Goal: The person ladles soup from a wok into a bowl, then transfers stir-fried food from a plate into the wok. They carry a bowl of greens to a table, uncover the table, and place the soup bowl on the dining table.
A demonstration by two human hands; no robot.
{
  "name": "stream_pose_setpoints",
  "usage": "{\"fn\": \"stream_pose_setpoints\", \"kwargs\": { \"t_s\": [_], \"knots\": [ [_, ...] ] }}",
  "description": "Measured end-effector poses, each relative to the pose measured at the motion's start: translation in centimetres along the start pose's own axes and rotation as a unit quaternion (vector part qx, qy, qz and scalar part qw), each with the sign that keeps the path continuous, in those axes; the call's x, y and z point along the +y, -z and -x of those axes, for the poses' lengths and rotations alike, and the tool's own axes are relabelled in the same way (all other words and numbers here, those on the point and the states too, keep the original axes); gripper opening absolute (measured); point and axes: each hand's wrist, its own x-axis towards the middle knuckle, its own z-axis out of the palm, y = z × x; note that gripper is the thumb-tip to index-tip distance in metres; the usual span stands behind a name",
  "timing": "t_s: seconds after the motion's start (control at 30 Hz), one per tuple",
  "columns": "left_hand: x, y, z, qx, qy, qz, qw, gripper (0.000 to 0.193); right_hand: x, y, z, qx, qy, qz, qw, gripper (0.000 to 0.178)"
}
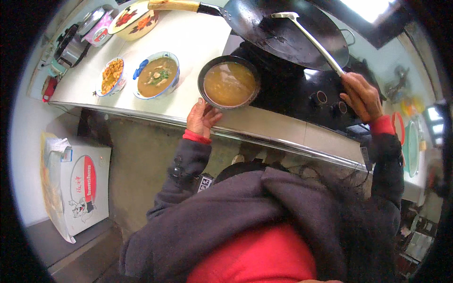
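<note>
My left hand [202, 118] is closed on the near rim of a dark bowl [204, 89] filled with yellowish-brown soup [230, 84]. The bowl is at the counter's front, beside the stove; whether it rests on the counter or is lifted I cannot tell. My right hand [362, 96] is wrapped round the end of a long pale-handled wok spatula [321, 46]. Its head lies over the inside of a black wok [264, 40] on the stove; the head's exact shape is hard to make out. The wok's wooden handle [174, 5] points left across the counter.
On the pale counter [193, 40], left of the dark bowl, stand a bowl of soup with greens [159, 78] and a bowl of orange-yellow food [112, 75]. Behind are a flowered enamel basin [137, 26] and a cooker pot [71, 49]. Stove knobs [321, 97] face me. A white carton [87, 184] stands lower left.
</note>
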Motion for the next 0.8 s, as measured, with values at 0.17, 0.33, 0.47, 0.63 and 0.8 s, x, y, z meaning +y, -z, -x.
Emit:
{"fn": "stream_pose_setpoints", "kwargs": {
  "t_s": [0.17, 0.33, 0.47, 0.63, 0.8],
  "knots": [
    [-2.0, -1.9, 4.3, -0.015, -0.014, -0.031, 0.999, 0.046, 2.9, 1.2, 6.7, 0.02, -0.13, -0.115, 0.985, 0.051],
    [-2.8, -4.3, 10.7, 0.007, -0.033, -0.071, 0.997, 0.044, 3.3, 1.9, 13.4, -0.075, -0.264, -0.23, 0.934, 0.04],
    [-1.6, -6.5, 18.7, 0.035, -0.025, -0.076, 0.996, 0.02, 2.3, 3.3, 16.7, -0.046, -0.167, -0.131, 0.976, 0.037],
    [-0.7, -8.1, 32.7, 0.049, -0.046, -0.06, 0.996, 0.023, -2.4, 9.6, 20.9, -0.012, -0.112, -0.035, 0.993, 0.055],
    [-2.2, -10.2, 45.0, 0.104, -0.056, -0.093, 0.989, 0.032, -5.7, 14.4, 24.2, -0.23, -0.193, -0.01, 0.954, 0.063]
  ]
}}
